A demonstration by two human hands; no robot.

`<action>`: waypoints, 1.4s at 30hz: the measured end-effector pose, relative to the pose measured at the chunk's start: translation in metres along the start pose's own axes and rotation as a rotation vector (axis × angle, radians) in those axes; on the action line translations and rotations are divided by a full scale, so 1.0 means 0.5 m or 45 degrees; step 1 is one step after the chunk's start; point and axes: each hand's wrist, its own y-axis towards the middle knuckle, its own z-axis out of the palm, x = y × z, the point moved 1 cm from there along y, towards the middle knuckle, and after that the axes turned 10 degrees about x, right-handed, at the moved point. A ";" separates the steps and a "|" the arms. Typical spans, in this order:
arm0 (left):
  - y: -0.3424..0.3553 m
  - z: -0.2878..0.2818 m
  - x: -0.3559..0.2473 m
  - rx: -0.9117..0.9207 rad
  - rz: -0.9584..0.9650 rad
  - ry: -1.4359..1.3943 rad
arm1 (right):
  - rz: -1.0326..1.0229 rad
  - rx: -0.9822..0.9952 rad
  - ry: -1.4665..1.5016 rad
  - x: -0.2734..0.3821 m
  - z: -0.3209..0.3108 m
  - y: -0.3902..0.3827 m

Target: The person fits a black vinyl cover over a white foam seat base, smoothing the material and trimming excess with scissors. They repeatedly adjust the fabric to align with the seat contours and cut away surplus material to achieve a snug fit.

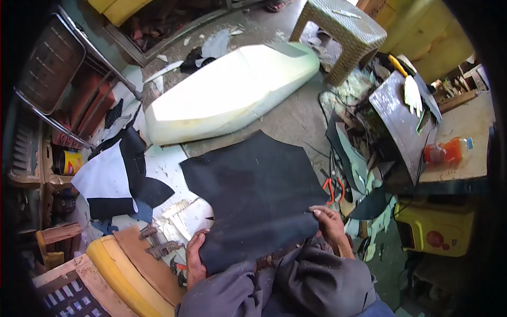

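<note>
A black sheet of vinyl-like material (259,195), cut with notched, sloping edges, spreads over my lap and stretches forward. My left hand (195,257) closes on its near left edge, with the thumb and fingers along the border. On the right edge, my right hand (331,226) pinches the sheet between thumb and fingers. Just beyond it lies a long pale foam seat pad (227,98), shaped like a motorcycle seat. Red-handled pliers or cutters (332,189) rest by the sheet's right side.
White and black material pieces (113,179) lie at left, beside a metal clamp-like tool (161,243) and yellow foam (119,272). A woven-pattern stool (348,31) stands far right. A bench holds a red drink bottle (446,151) and a glove (412,95). Green-grey scraps (351,158) litter the floor.
</note>
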 end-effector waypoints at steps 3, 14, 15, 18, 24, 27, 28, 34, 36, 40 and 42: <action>-0.016 -0.019 0.001 0.012 -0.022 -0.321 | 0.108 0.135 0.173 0.016 0.035 0.013; 0.339 -0.087 -0.090 -0.456 0.200 0.545 | -0.135 -0.186 -1.212 0.151 0.117 0.376; 0.344 -0.073 -0.088 -0.460 0.122 0.504 | -0.150 -0.236 -1.302 0.147 0.111 0.386; 0.346 -0.052 -0.082 -0.482 0.081 0.480 | -0.314 -0.323 -1.382 0.129 0.094 0.415; 0.329 -0.071 -0.087 -0.544 0.170 0.461 | -0.324 -0.338 -1.466 0.148 0.156 0.412; 0.315 -0.068 -0.078 -0.569 0.229 0.417 | -0.312 -0.295 -1.552 0.167 0.165 0.431; 0.310 -0.074 -0.075 -0.583 0.210 0.424 | -0.311 -0.286 -1.558 0.170 0.169 0.438; 0.316 -0.088 -0.072 -0.637 0.170 0.476 | -0.358 -0.288 -1.549 0.156 0.175 0.458; 0.316 -0.094 -0.071 -0.668 0.174 0.514 | -0.348 -0.288 -1.546 0.151 0.178 0.460; 0.316 -0.096 -0.061 -0.714 0.209 0.556 | -0.387 -0.297 -1.569 0.144 0.177 0.465; 0.322 -0.089 -0.058 -0.724 0.245 0.568 | -0.444 -0.309 -1.572 0.138 0.171 0.465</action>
